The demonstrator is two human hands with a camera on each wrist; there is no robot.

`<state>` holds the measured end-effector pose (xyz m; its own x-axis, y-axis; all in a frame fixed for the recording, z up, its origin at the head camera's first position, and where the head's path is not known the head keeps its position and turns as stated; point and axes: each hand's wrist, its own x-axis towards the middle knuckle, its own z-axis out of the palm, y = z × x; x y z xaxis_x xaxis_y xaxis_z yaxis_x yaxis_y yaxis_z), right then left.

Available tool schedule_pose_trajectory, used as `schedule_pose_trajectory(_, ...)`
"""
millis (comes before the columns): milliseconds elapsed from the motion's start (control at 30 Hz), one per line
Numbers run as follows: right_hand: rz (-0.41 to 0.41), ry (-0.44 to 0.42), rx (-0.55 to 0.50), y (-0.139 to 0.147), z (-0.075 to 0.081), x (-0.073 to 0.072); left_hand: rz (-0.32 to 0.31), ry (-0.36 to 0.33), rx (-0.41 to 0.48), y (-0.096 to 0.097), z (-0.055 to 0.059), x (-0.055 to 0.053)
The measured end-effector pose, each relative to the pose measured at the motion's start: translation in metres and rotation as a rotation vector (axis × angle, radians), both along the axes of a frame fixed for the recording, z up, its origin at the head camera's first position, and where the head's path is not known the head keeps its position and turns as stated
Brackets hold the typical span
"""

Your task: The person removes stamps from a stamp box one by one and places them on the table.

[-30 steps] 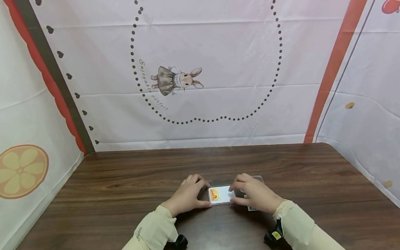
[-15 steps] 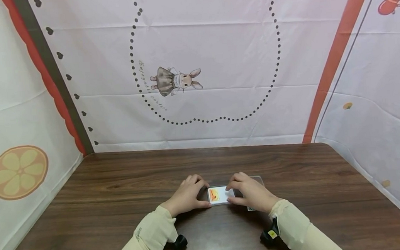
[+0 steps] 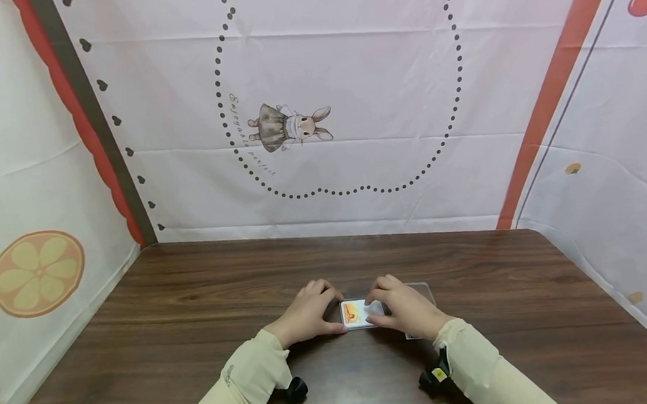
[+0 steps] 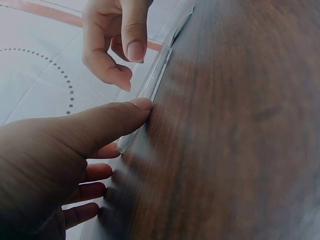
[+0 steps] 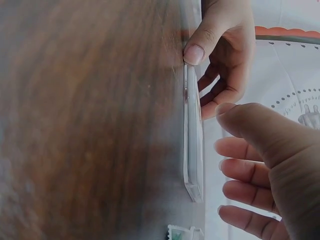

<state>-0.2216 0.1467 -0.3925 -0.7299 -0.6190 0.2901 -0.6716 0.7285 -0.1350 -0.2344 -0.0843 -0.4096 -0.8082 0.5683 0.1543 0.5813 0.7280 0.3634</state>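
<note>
A small flat clear case (image 3: 352, 313) with a white face and an orange-yellow picture lies on the table. My left hand (image 3: 309, 314) holds its left end, thumb on the near edge and fingers on the far side. In the left wrist view, the left thumb (image 4: 131, 114) presses on the case's edge. Over the case's right part is my right hand (image 3: 403, 311), fingers loosely bent. The right wrist view shows the right thumb (image 5: 245, 120) apart from the case, with nothing between the fingers. A flat clear plastic piece (image 3: 421, 288) lies partly hidden under the right hand.
The brown wood-grain table (image 3: 222, 284) extends around both hands. A white printed cloth (image 3: 372, 98) hangs behind it, and more cloth hangs at both sides. Each wrist carries a black camera, the left camera (image 3: 296, 390) and the right camera (image 3: 430, 380).
My right hand has shifted slightly left over the case, showing more of the clear piece's right edge. The left hand keeps its hold. The whole view has shifted a little.
</note>
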Motion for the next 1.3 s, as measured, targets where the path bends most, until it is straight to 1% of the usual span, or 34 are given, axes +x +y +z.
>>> schedule_pose_trajectory(267,-0.007,-0.027,0.006,-0.0011,0.003,0.0002,0.0,-0.001,-0.007,0.0004,-0.0003,-0.0011)
schedule_pose_trajectory(467,-0.004,-0.049,0.01,-0.0033,0.0021,-0.0003,0.001,-0.007,-0.011,0.0007,-0.001,-0.0002)
schedule_pose_trajectory(800,-0.011,-0.033,0.024,-0.0065,0.0012,-0.0036,0.006,-0.014,-0.011,0.0008,-0.0003,-0.0012)
schedule_pose_trajectory(1067,-0.01,-0.035,0.053,-0.0072,0.0028,-0.0044,0.011,-0.009,-0.014,0.0003,0.0003,-0.0015)
schedule_pose_trajectory(1300,-0.01,-0.03,0.056,-0.009,0.0032,-0.0038,0.005,0.003,-0.012,0.0009,0.0001,-0.0017)
